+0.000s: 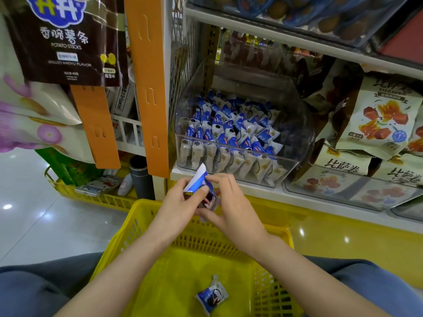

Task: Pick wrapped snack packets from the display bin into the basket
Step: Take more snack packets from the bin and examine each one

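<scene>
A clear plastic display bin (295, 143) on the shelf holds several blue-and-white wrapped snack packets (231, 129). Just in front of it, above the far rim of the yellow basket (119, 243), both hands hold one blue-and-white packet (201, 179) between them. My left hand (180, 202) grips its left side with the thumb across the wrapper. My right hand (231, 207) pinches its right side with thumb and fingers. One more packet (211, 296) lies on the basket floor near the front.
Orange hanging strips (148, 88) and a brown potato-sticks bag (66, 40) hang at left. Bins of larger snack bags (380, 124) stand right of the display bin. A second yellow basket (96, 195) with items sits on the floor at left. My knees flank the basket.
</scene>
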A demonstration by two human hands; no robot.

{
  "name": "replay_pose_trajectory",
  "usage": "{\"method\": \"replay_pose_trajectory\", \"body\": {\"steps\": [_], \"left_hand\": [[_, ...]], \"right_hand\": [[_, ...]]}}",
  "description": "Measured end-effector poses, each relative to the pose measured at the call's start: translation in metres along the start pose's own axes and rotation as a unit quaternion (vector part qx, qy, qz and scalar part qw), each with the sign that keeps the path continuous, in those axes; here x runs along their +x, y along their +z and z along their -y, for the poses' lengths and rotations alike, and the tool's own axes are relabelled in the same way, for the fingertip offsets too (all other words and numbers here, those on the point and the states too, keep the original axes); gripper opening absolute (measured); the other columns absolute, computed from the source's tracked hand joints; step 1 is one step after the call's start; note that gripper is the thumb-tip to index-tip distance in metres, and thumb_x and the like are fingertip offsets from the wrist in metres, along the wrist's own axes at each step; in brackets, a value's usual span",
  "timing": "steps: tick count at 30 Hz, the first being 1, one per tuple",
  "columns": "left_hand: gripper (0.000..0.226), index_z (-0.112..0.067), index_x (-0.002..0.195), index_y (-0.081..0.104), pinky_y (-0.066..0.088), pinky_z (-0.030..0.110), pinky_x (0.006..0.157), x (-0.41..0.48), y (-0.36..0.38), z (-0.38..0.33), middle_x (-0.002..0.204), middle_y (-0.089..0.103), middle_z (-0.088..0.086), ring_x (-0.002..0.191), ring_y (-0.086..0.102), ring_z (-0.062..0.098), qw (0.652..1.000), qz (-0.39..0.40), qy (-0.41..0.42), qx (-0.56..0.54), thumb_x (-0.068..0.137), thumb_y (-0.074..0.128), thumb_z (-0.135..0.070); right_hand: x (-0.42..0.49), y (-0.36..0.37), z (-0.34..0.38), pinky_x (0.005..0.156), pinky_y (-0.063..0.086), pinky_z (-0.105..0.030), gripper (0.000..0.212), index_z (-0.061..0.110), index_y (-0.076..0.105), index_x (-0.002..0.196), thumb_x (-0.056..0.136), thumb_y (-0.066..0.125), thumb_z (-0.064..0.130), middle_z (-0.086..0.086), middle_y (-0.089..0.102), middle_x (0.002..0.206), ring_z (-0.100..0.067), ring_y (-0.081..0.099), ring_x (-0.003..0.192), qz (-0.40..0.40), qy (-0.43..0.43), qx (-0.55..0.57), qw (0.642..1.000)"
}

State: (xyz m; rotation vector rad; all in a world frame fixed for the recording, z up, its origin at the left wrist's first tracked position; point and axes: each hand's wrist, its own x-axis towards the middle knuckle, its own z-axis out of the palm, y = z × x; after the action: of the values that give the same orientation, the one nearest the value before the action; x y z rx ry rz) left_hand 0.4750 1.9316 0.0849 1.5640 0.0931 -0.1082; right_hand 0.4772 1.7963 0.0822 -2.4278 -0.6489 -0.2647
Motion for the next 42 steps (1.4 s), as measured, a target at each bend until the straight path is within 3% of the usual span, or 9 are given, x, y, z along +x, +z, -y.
{"method": "replay_pose_trajectory", "body": {"steps": [5,11,14,20,26,33,36,39,42], "left_hand": [[0.014,-0.018,0.105,0.053,0.054,0.017,0.058,0.004,-0.005,-0.005,0.095,0.067,0.002,0.073,0.067,0.0,0.998,-0.042,0.016,-0.036,0.091,0.056,-0.019],[0.012,-0.023,0.101,0.058,0.052,0.015,0.06,0.002,-0.004,-0.009,0.089,0.071,-0.007,0.075,0.067,0.001,0.996,-0.044,0.044,-0.064,0.09,0.055,-0.023],[0.017,-0.022,0.104,0.06,0.052,0.015,0.061,0.002,-0.003,-0.013,0.088,0.073,-0.009,0.079,0.068,0.001,0.994,-0.035,0.032,-0.094,0.088,0.055,-0.028],[0.019,-0.021,0.106,0.062,0.048,0.01,0.067,0.0,0.0,-0.012,0.09,0.073,-0.011,0.083,0.066,-0.004,0.993,0.068,-0.019,-0.095,0.087,0.06,-0.021],[0.024,-0.021,0.112,0.058,0.048,0.009,0.071,0.002,-0.001,-0.019,0.104,0.067,-0.006,0.086,0.063,-0.003,0.998,0.008,0.007,-0.069,0.088,0.06,-0.019],[0.034,-0.02,0.121,0.054,0.046,0.007,0.061,0.009,-0.007,-0.038,0.104,0.066,-0.009,0.088,0.062,-0.005,0.995,-0.001,0.039,-0.093,0.088,0.06,-0.027],[0.036,-0.02,0.123,0.052,0.046,0.015,0.069,0.014,-0.009,-0.045,0.107,0.066,-0.006,0.096,0.061,0.001,0.993,-0.004,0.039,-0.112,0.088,0.059,-0.027],[0.029,-0.021,0.117,0.054,0.046,0.016,0.073,0.016,-0.009,-0.049,0.104,0.067,-0.007,0.094,0.062,0.001,0.991,-0.005,0.045,-0.13,0.089,0.058,-0.026],[0.026,-0.025,0.113,0.055,0.045,0.011,0.063,0.019,-0.01,-0.048,0.1,0.067,-0.01,0.087,0.06,-0.004,0.989,-0.014,0.049,-0.142,0.088,0.059,-0.028]], "right_hand": [[0.004,-0.005,0.002,0.091,0.037,-0.007,0.044,0.027,0.038,0.125,0.087,0.06,0.029,0.013,0.045,0.115,0.006,0.045,0.107,0.001,0.07,0.151,0.986],[0.013,-0.022,0.003,0.07,0.044,-0.005,0.011,0.022,0.06,0.097,0.089,0.058,0.014,0.01,0.066,0.089,0.009,0.059,0.074,0.003,0.149,0.273,0.95],[0.014,-0.027,0.004,0.061,0.047,-0.01,0.012,0.026,0.06,0.089,0.09,0.057,0.014,0.012,0.066,0.082,0.006,0.06,0.068,0.023,0.155,0.312,0.937],[0.012,-0.027,0.0,0.054,0.049,-0.014,0.015,0.02,0.063,0.087,0.082,0.065,0.006,0.007,0.065,0.068,0.0,0.061,0.062,-0.066,0.18,0.383,0.904],[0.003,-0.032,0.004,0.075,0.046,-0.008,0.035,0.043,0.053,0.102,0.088,0.059,0.011,0.02,0.063,0.087,0.005,0.06,0.084,-0.051,0.073,0.145,0.985],[0.033,-0.088,-0.005,0.083,0.037,-0.001,0.026,0.024,0.053,0.119,0.097,0.041,0.027,0.024,0.051,0.105,0.015,0.049,0.1,-0.113,0.014,-0.008,0.993],[0.067,-0.109,-0.02,0.077,0.034,0.002,0.028,0.016,0.054,0.12,0.098,0.041,0.024,0.011,0.052,0.108,0.013,0.048,0.095,-0.095,0.047,-0.101,0.989],[0.101,-0.119,-0.042,0.08,0.036,-0.014,0.031,0.014,0.052,0.126,0.099,0.037,0.018,-0.004,0.052,0.125,-0.015,0.052,0.109,-0.03,0.169,-0.188,0.967],[0.12,-0.12,-0.063,0.092,0.039,-0.028,0.035,0.009,0.046,0.131,0.096,0.042,0.009,-0.014,0.049,0.13,-0.025,0.049,0.116,0.083,0.258,-0.25,0.929]]}}
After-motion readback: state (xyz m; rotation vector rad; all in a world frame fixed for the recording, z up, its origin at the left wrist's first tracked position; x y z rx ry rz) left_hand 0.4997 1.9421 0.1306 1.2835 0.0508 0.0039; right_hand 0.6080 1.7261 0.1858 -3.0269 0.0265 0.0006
